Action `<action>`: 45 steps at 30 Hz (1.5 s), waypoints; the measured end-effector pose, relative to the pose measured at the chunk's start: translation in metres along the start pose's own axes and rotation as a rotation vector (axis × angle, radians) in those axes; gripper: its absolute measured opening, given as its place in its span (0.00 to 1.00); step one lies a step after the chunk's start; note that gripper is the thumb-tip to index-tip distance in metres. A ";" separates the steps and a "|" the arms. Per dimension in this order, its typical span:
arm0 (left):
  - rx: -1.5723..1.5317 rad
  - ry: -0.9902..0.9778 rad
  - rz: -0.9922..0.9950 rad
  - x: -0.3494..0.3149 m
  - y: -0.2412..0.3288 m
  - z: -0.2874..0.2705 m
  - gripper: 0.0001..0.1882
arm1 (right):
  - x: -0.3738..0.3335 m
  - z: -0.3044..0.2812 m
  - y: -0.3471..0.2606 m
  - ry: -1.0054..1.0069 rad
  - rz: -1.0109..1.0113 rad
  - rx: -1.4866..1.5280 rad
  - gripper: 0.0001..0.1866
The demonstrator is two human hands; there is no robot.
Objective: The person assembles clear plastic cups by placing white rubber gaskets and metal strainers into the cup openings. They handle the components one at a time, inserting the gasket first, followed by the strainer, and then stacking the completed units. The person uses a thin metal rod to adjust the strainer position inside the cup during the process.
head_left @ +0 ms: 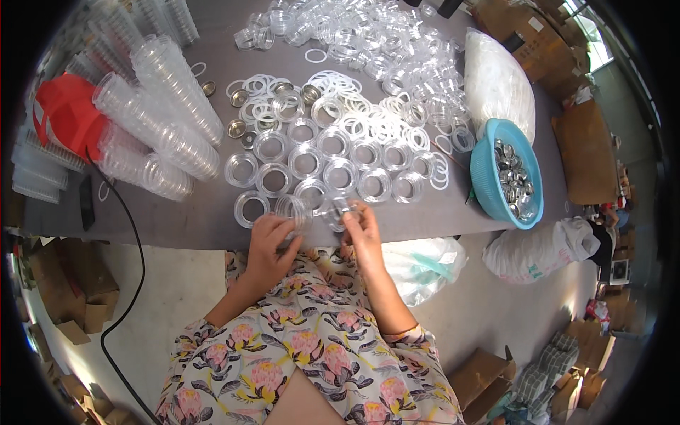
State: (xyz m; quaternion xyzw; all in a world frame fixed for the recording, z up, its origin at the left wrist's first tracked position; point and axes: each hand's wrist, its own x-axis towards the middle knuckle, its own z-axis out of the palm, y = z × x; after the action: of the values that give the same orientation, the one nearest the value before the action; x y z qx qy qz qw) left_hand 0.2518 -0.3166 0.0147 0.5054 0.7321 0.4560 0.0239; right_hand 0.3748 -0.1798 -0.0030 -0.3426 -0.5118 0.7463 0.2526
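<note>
My left hand is at the table's near edge, its fingers closed on the lower side of a clear round plastic cup. Beside it, my right hand grips another clear plastic piece between thumb and fingers; that piece is blurred and its exact shape is hard to make out. Just beyond both hands, several clear round cups stand close together in rows. Behind these lies a heap of flat white rings, with small metal caps scattered at its left side.
A blue basket of metal caps stands at the table's right edge, near a filled plastic bag. Loose clear cups are piled at the back. Stacked clear containers and a red object stand left, by a black cable.
</note>
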 end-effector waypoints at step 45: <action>0.466 0.063 0.136 -0.034 -0.065 0.009 0.34 | 0.218 -0.026 -0.070 0.219 -0.358 -1.575 0.16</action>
State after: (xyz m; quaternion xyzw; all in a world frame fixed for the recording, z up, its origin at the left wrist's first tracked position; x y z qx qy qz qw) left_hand 0.2264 -0.3415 -0.0507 0.5308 0.7824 0.2908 -0.1471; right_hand 0.2578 0.0180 0.0009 -0.4039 -0.9058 0.0779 0.1018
